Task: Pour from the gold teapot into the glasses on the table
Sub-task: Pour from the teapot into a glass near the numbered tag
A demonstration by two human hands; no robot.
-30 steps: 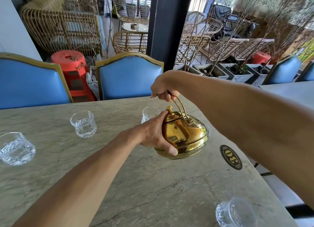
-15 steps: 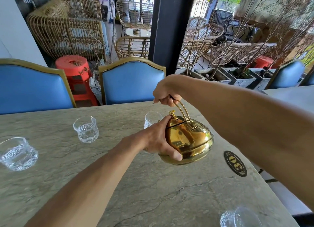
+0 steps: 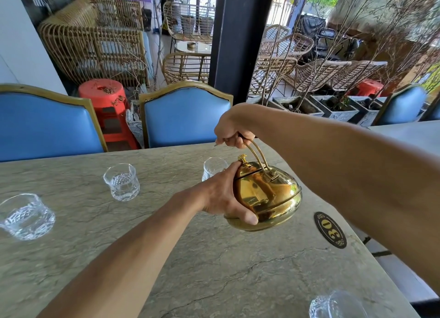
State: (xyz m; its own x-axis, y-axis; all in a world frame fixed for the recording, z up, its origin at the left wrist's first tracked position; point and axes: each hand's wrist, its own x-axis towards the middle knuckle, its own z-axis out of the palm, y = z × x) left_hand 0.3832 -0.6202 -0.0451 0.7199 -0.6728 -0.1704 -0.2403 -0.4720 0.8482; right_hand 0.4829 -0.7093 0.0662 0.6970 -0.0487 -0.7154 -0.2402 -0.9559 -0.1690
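1. Bright daylight pours in from the open terrace beyond the counter, lighting the stone evenly; shadows are faint and soft.
2. The gold teapot shines with mirror reflections and a bright glare line along its seam.
3. Wide-angle distortion bows the blue chair and swells the right forearm.
4. The left-edge glass and the corner glass look slightly smeared.
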